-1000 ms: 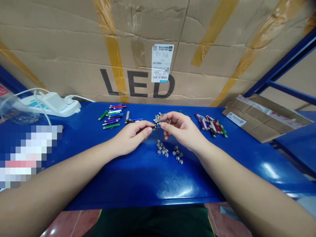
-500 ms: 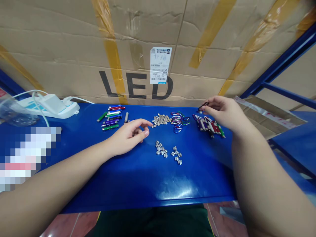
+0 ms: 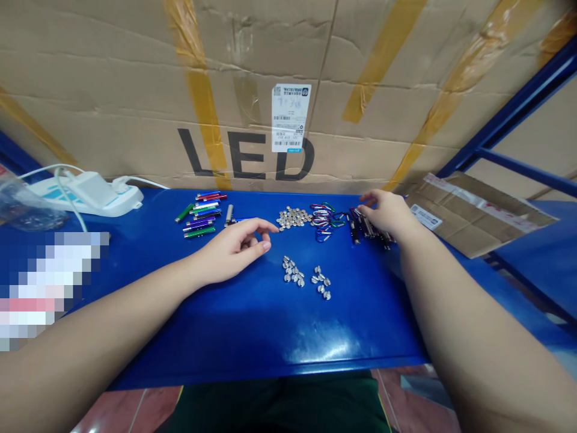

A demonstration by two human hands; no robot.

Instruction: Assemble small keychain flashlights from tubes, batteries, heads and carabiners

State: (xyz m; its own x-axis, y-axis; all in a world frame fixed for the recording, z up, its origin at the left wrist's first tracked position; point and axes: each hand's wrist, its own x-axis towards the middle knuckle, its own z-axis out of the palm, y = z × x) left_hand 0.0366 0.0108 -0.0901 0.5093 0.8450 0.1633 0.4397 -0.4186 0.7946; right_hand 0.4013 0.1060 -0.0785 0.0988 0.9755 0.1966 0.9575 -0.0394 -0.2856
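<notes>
My left hand (image 3: 246,245) rests loosely curled over the blue table, index finger and thumb apart, and holds nothing that shows. Its index fingertip is beside a pile of small silver button cells (image 3: 295,217). My right hand (image 3: 383,211) hovers low over a cluster of dark slim tubes (image 3: 369,228), finger and thumb parted; I see nothing between them, though its far side is hidden. Coloured carabiners (image 3: 323,220) lie between the silver pile and that cluster. Two groups of silver caps, the left one (image 3: 293,272) and the right one (image 3: 321,284), lie nearer me.
Several coloured metal tubes (image 3: 201,215) lie at the left. Beyond them stands a white power strip (image 3: 108,205) with cables and a clear plastic bag (image 3: 27,207). A large cardboard box (image 3: 144,90) forms the back. Flattened cardboard (image 3: 478,219) lies at the right by a blue frame.
My right hand has moved left and lower, over the cluster at the right. The dark clip it held up no longer shows in its fingers. The left hand has stayed put.
</notes>
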